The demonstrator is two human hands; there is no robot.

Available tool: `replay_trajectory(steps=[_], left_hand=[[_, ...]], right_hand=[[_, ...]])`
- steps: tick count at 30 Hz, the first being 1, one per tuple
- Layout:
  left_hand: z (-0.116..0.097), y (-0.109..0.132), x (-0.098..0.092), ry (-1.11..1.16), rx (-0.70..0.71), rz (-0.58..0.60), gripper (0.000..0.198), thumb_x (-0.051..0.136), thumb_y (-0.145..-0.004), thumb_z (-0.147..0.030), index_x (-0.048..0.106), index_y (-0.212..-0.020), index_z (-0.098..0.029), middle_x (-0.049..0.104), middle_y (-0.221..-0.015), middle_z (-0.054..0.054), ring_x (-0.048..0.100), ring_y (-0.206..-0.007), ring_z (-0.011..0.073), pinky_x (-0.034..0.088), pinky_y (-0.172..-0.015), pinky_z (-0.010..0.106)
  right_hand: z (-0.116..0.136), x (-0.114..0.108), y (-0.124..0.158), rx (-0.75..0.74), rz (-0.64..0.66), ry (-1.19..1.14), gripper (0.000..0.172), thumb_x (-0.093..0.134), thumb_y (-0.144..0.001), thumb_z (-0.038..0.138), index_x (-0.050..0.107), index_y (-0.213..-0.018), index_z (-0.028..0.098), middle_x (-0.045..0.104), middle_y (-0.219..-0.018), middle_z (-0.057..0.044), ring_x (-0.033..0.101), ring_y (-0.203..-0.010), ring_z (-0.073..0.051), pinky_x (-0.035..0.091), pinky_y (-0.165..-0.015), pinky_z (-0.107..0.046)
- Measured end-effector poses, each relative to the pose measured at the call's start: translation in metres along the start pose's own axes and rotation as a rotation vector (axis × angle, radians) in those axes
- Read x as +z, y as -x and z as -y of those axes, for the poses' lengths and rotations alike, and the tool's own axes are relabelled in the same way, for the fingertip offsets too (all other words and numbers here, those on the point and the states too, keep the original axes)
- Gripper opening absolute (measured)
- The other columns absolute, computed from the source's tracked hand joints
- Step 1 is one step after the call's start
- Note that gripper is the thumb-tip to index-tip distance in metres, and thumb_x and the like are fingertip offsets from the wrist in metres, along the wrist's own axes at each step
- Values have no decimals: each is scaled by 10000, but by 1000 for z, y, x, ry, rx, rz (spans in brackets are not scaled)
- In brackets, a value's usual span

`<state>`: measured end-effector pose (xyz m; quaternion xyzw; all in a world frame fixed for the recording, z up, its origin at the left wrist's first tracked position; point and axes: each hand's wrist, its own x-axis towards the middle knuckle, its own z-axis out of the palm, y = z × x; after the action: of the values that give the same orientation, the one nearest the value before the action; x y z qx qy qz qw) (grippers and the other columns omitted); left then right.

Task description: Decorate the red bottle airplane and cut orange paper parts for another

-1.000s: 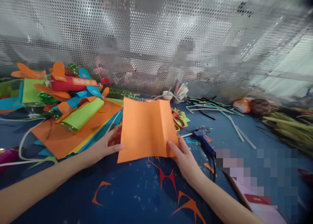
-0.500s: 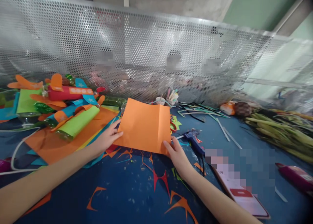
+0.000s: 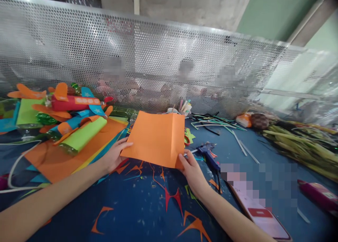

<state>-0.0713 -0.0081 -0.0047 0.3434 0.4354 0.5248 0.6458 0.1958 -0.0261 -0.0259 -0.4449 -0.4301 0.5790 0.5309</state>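
An orange sheet of paper (image 3: 151,140) with a vertical crease near its right side is held up over the blue table. My left hand (image 3: 117,153) pinches its lower left edge, thumb on the near face. At the lower right corner my right hand (image 3: 188,164) is closed on the sheet, with some fingers hidden behind it. Just right of the paper lies a blue glue gun (image 3: 210,155). Behind the sheet's right edge, red scissor handles (image 3: 187,140) show in part. Orange and red paper scraps (image 3: 173,199) lie below my hands.
Paper-covered bottle planes (image 3: 75,103) and coloured sheets (image 3: 52,161) are piled at left. A phone (image 3: 261,210) lies front right, near a purple bottle (image 3: 317,194). Glue sticks (image 3: 239,143) and dried husks (image 3: 298,147) lie farther right. A perforated metal panel (image 3: 158,55) stands behind; people show through it.
The orange sheet has dropped slightly and tilted a little flatter, still between both hands. My left hand has shifted slightly left. The camera view has moved a little.
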Motion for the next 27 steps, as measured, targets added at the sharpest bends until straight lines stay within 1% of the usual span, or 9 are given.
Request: replay_trajectory(steps=[2, 3, 7, 9, 11, 16, 19, 23, 27], left_hand=[[1, 3, 1, 47, -55, 8, 305, 620, -786, -252, 630, -1078, -166, 655, -1162, 84, 633, -1037, 258, 564, -772, 315], [2, 4, 3, 66, -80, 49, 316, 600, -807, -263, 622, -1102, -151, 654, -1164, 94, 636, -1031, 248, 559, -794, 312], [10, 9, 8, 113, -87, 289, 517, 661, -790, -229, 502, -1279, -170, 639, -1192, 114, 627, -1057, 240, 481, -963, 360], [14, 11, 10, 94, -47, 346, 611, 696, -761, -169, 458, -1323, -199, 617, -1229, 117, 605, -1099, 252, 433, -1020, 392], [16, 13, 11, 64, -30, 347, 628, 706, -752, -138, 461, -1326, -211, 598, -1259, 114, 581, -1137, 253, 408, -1046, 393], [15, 16, 14, 67, -24, 267, 607, 730, -721, -160, 518, -1289, -190, 632, -1214, 99, 552, -1179, 259, 380, -1075, 382], [18, 22, 16, 114, -23, 297, 586, 739, -701, -175, 552, -1256, -205, 655, -1182, 74, 540, -1193, 258, 356, -1092, 396], [25, 30, 16, 50, -92, 378, 399, 726, -729, -239, 643, -1118, -204, 671, -1151, 65, 548, -1184, 267, 335, -1098, 431], [27, 31, 20, -9, -96, 341, 288, 727, -725, -275, 683, -998, -195, 686, -1118, 59, 548, -1185, 267, 332, -1095, 421]], right_hand=[[0, 0, 1, -3, -11, 24, 352, 668, -737, 505, 501, -946, 277, 697, -894, 18, 681, -763, -197, 528, -597, -284], [0, 0, 2, -8, -19, 35, 346, 665, -743, 504, 500, -947, 278, 696, -899, 18, 681, -766, -195, 527, -591, -276], [1, -1, 3, -34, -26, 65, 324, 644, -771, 495, 500, -977, 290, 694, -948, 18, 680, -796, -193, 524, -575, -254], [2, 0, 4, -36, -22, 69, 327, 635, -779, 497, 496, -991, 290, 693, -972, 11, 682, -803, -202, 531, -572, -263], [3, 1, 5, -40, -8, 57, 330, 629, -783, 499, 491, -997, 289, 690, -996, 2, 684, -822, -218, 544, -587, -285], [5, 4, 9, -75, -7, -7, 321, 632, -785, 481, 482, -998, 295, 685, -999, -9, 679, -876, -241, 565, -623, -322], [5, 5, 10, -63, 15, -23, 335, 625, -786, 491, 476, -1013, 296, 681, -1014, -23, 680, -874, -250, 572, -623, -337], [5, 6, 9, -36, 43, 33, 340, 615, -786, 512, 473, -1009, 299, 697, -970, -7, 690, -836, -244, 572, -635, -346], [6, 8, 11, 13, 82, 70, 377, 661, -743, 512, 464, -973, 287, 712, -878, 1, 701, -809, -252, 570, -660, -366]])
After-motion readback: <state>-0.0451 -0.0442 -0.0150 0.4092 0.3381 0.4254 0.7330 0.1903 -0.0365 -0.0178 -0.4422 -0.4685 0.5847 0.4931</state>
